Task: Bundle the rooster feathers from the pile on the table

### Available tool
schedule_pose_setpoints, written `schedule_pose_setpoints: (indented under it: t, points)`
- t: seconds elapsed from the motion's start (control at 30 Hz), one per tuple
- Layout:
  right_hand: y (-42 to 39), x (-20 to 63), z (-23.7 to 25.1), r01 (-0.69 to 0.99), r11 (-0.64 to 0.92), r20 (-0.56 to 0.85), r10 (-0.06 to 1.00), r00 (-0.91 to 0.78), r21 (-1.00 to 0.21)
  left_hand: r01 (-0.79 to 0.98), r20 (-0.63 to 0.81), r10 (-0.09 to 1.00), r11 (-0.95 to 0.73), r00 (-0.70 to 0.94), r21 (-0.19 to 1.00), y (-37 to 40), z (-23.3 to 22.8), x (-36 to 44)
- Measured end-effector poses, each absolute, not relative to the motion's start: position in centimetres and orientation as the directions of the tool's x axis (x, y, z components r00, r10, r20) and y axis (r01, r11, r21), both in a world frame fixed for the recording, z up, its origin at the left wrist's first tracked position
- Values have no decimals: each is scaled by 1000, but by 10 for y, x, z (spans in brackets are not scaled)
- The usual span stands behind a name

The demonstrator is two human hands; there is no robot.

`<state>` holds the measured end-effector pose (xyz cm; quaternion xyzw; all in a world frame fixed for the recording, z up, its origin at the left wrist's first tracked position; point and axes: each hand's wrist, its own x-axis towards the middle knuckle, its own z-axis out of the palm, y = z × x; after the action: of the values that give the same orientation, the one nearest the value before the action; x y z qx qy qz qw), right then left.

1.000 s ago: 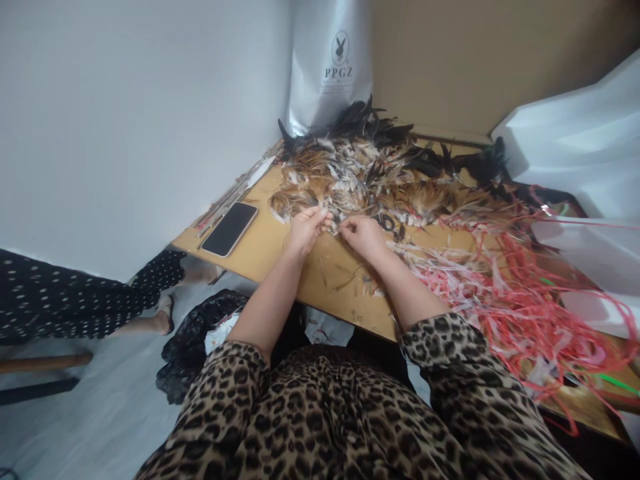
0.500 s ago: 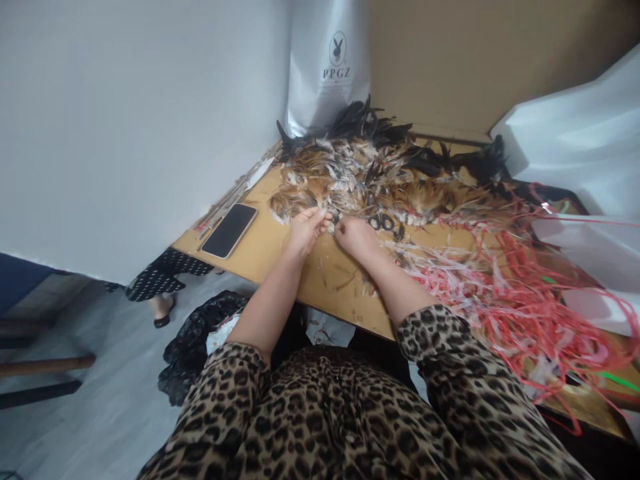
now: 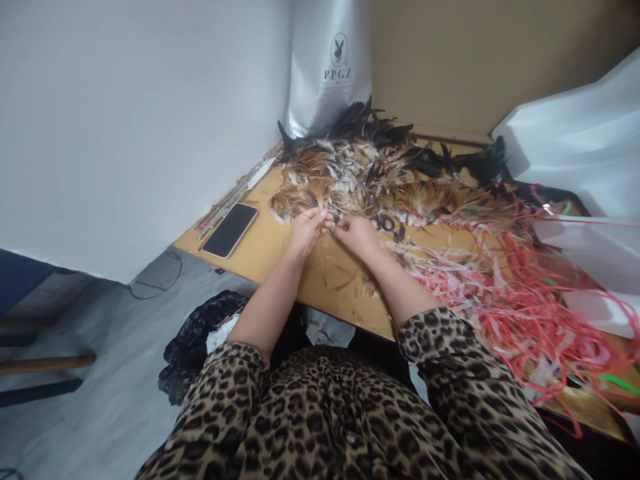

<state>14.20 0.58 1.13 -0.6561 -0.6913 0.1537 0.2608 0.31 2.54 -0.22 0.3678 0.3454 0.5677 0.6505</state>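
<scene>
both hands' grip, left hand (image 3: 306, 230) and right hand (image 3: 356, 233), pinches feathers (image 3: 331, 223) between them.

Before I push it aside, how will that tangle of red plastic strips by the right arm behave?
The red plastic strips look thin and looped, so probably floppy and light. They overlap the feathers, so a push may drag some along. Strands hang off the table edge and could snag.

Your tabletop (image 3: 280, 250): bare tan wood, near edge scuffed. Feather heap (image 3: 360, 177), brown, white and black, fills far middle up to silver bag (image 3: 327, 67) standing at back corner. Phone (image 3: 230, 229) face up at left edge, thin sticks (image 3: 235, 193) just beside it along wall. Scissors (image 3: 385, 223) at heap's near edge. Red and pink strips (image 3: 505, 300) tangled over right half.
</scene>
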Motion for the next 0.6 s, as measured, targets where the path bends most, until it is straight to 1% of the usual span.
schedule_pose_setpoints:
  t: [0.07,0.1,0.13,0.2,0.23,0.3,0.37,0.47,0.6]
  points:
    - [3,138,13,887,82,140,990,-20,-454,-481,-24,992,80,122,873,26,-3,3]
    - [4,138,12,892,74,130,991,-17,-446,-480,-20,992,78,125,874,26,-3,3]
    - [5,139,11,881,67,125,992,-9,-469,-480,-18,992,77,126,874,26,-4,3]
    - [9,144,9,800,61,126,992,19,-597,-479,-24,992,81,125,874,26,-3,3]
    - [11,146,8,728,58,123,992,37,-683,-475,-32,992,87,123,875,26,-3,3]
    - [15,152,7,534,30,81,994,73,-845,-463,-59,992,106,114,880,25,-2,4]
    - [17,155,8,320,-42,-8,994,106,-947,-453,-78,991,120,110,884,25,-1,4]
    - [17,156,10,79,-118,-108,986,127,-990,-442,-82,989,129,125,888,25,-3,4]
    - [17,156,11,-101,-84,-95,990,105,-991,-423,-82,983,144,162,895,25,-4,4]
